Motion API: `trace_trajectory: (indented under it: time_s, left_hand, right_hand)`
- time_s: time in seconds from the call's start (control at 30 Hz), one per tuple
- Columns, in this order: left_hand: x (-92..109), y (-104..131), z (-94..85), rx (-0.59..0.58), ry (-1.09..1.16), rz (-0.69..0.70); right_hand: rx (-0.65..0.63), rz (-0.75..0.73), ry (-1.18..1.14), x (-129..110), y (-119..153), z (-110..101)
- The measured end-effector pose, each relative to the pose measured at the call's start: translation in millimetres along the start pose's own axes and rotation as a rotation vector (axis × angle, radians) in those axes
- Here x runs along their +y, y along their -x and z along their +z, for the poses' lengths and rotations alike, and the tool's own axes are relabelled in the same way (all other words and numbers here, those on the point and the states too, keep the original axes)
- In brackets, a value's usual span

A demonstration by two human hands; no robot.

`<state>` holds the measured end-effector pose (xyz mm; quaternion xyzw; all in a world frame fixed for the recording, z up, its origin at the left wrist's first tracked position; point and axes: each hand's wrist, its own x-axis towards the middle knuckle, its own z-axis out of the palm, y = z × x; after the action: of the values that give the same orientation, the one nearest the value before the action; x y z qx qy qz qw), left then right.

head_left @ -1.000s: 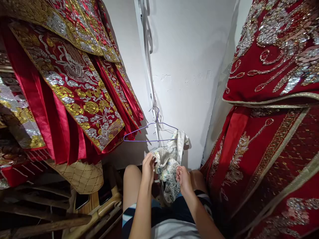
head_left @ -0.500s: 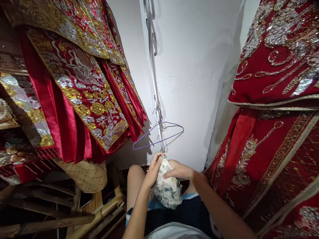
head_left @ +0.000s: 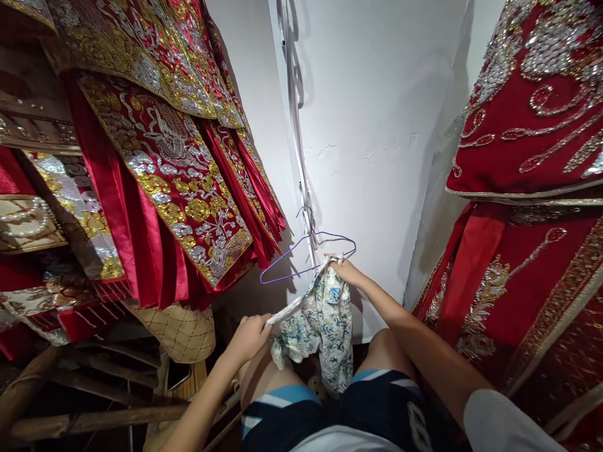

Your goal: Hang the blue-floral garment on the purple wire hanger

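Patterned shorts [head_left: 313, 320], white with a green and blue print, hang spread out in front of my knees. Their waistband slants up from left to right between my two hands. My left hand [head_left: 252, 334] is closed on its lower left end. At the upper right end, my right hand [head_left: 347, 271] grips the waistband, thumb side toward the wall. Just behind the shorts hangs a thin purple hanger [head_left: 285, 256], its right lower corner close to my right hand and partly covered by the cloth.
On the left hang red garments [head_left: 188, 194] with gold and silver embroidery. A red beaded dress [head_left: 532, 144] fills the right side. A white rail [head_left: 293, 119] runs down the white wall [head_left: 367, 94]. Bamboo furniture [head_left: 103, 424] with a phone [head_left: 179, 376] stands at lower left.
The bunched cloth is now opened out into shorts. My hands have moved apart, the left one down and leftward, the right one up toward the hanger. The view has shifted slightly.
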<state>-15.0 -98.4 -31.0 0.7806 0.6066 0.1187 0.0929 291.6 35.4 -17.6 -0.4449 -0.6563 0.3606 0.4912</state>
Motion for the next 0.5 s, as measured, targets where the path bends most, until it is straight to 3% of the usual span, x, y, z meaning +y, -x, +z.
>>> trace_trajectory:
  time_s: [0.23,0.5]
  left_hand:
    - [-9,-14,-53.6,0.116,-0.270,-0.132]
    - [-4,-36,-74.4,0.199,-0.157,-0.201]
  right_hand:
    - [-0.049,0.007,0.069,16,18,1]
    - [0.010,-0.072,0.059,8,53,-10]
